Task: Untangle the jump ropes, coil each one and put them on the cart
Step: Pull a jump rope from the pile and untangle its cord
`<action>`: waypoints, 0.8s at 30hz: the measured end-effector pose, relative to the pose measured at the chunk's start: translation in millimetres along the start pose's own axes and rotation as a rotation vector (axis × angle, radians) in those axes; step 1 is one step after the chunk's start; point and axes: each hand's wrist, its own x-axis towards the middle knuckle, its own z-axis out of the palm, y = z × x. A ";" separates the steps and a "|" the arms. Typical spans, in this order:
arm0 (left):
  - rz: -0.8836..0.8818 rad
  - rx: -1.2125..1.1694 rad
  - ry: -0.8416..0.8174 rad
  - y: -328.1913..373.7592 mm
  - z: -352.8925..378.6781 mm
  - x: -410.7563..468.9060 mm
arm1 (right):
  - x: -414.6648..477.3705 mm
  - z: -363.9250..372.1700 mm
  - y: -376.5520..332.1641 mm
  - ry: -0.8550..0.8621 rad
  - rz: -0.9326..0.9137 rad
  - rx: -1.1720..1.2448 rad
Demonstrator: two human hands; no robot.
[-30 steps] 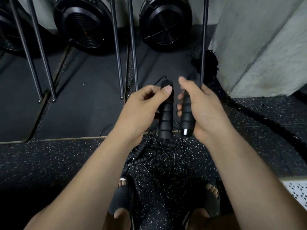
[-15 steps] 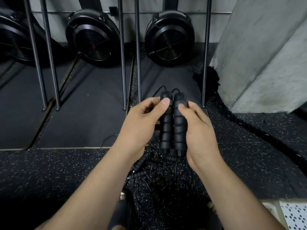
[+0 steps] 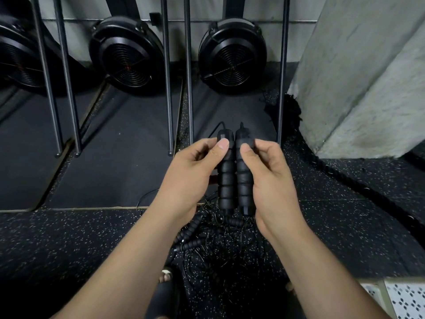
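Observation:
Two black ribbed jump-rope handles stand upright side by side in front of me. My left hand grips the left handle, thumb near its top. The right handle is held by my right hand, thumb pressed on its upper part. Thin black cords leave the tops of both handles. Below my hands, a tangled pile of thin black rope with several more ribbed handles lies on the speckled floor.
Black fan-wheel machines and upright metal rods stand ahead on dark mats. A grey concrete pillar rises at right, with a thick black battle rope curving past it. A white perforated surface shows at bottom right. My sandalled feet flank the pile.
My hands brought the two handles together, from apart to side by side and level. The view tilted upward, showing more of the machines.

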 end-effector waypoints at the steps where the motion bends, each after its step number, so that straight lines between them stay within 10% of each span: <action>1: 0.003 -0.013 0.009 0.3 -0.6 0.6 | -1.3 -0.1 0.0 -0.044 -0.006 -0.014; 6: -0.017 -0.057 0.092 8.7 -6.4 -0.2 | -10.5 1.2 0.4 -0.387 0.015 -0.030; 14: 0.363 0.523 0.362 14.4 -28.8 9.6 | -4.7 -8.0 -15.7 -0.483 0.316 -0.016; 24: -0.114 -0.285 0.100 20.4 -32.3 15.1 | -10.0 -17.5 -33.2 -0.828 0.259 -0.101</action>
